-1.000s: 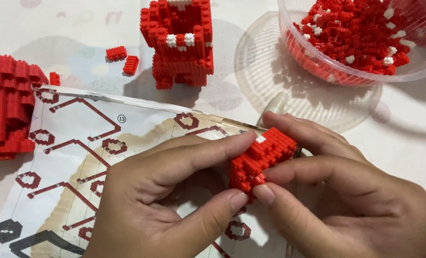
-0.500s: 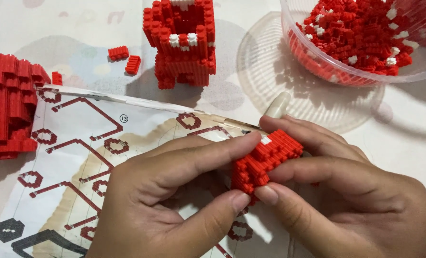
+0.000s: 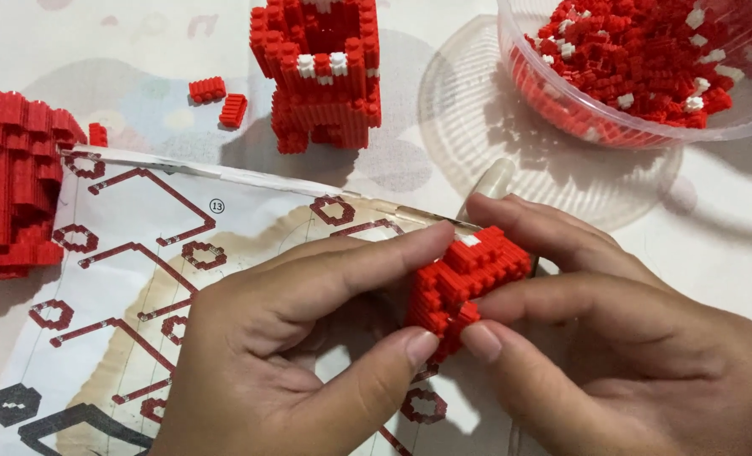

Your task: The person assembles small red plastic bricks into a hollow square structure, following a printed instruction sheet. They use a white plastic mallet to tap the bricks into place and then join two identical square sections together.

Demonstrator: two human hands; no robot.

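Both hands grasp one small red brick assembly over the instruction sheet

Left hand (image 3: 308, 338) and right hand (image 3: 621, 338) pinch the small red brick assembly (image 3: 465, 283) between thumbs and forefingers, above the printed instruction sheet (image 3: 156, 253) on the tabletop (image 3: 730, 211). Against the earlier frame, grip and position are unchanged; the assembly sits marginally lower. The red brick tower (image 3: 321, 72) and clear bowl of loose bricks (image 3: 646, 59) stand undisturbed behind

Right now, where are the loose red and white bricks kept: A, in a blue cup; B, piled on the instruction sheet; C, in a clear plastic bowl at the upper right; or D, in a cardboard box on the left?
C: the clear plastic bowl at upper right holds the loose bricks.
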